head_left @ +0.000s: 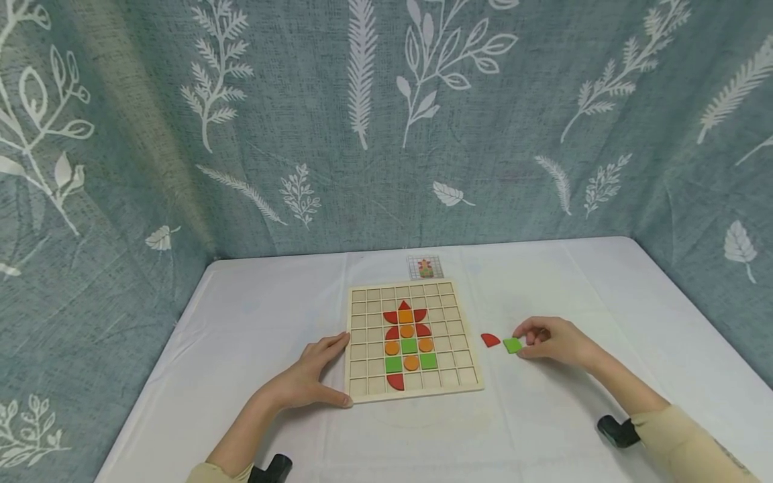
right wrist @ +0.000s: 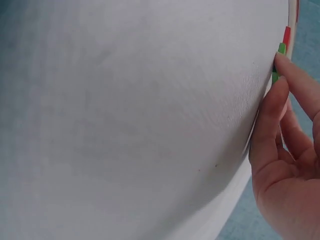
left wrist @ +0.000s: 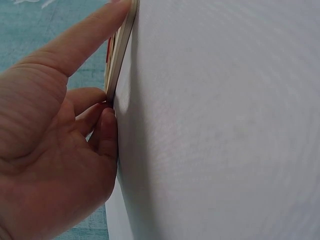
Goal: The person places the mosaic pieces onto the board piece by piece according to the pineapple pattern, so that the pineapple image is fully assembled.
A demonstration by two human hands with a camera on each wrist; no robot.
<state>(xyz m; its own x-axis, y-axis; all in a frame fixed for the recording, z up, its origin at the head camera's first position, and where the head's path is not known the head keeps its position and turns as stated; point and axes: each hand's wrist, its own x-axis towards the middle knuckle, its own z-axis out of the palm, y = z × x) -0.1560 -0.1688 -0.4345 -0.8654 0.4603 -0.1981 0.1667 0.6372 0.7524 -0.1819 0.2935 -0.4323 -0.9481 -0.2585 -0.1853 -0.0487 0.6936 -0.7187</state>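
A person sits at a white tabletop (head_left: 253, 322) with blue leaf-print cloth (head_left: 302, 121) hanging all around it.

A wooden board (head_left: 449, 349) with a grid of little square holes lies flat in the middle of the tabletop. Red, orange and green pieces already sit in the board and make a picture that stands up the middle. At the bottom of that picture is a red half circle (head_left: 395, 382), and above it are green squares and orange circles.

The left hand (head_left: 308, 379) rests on the tabletop against the left edge of the board. Its fingers (head_left: 335, 342) are straight and relaxed, touching the board's side, and the thumb lies by the near left corner. In the left wrist view the fingers (left wrist: 107, 130) press against the thin edge of the board (left wrist: 120, 55).

The right hand (head_left: 552, 342) is on the tabletop to the right of the board, apart from it. Its fingers are curled and pinch a small green square (head_left: 512, 345) at its right side. The green square lies low on the tabletop. In the right wrist view the fingers (right wrist: 272, 110) touch the green square (right wrist: 275, 76).

A loose red piece (head_left: 490, 340) lies on the tabletop just left of the green square, between it and the board.

A small picture card (head_left: 425, 267) lies just behind the board.
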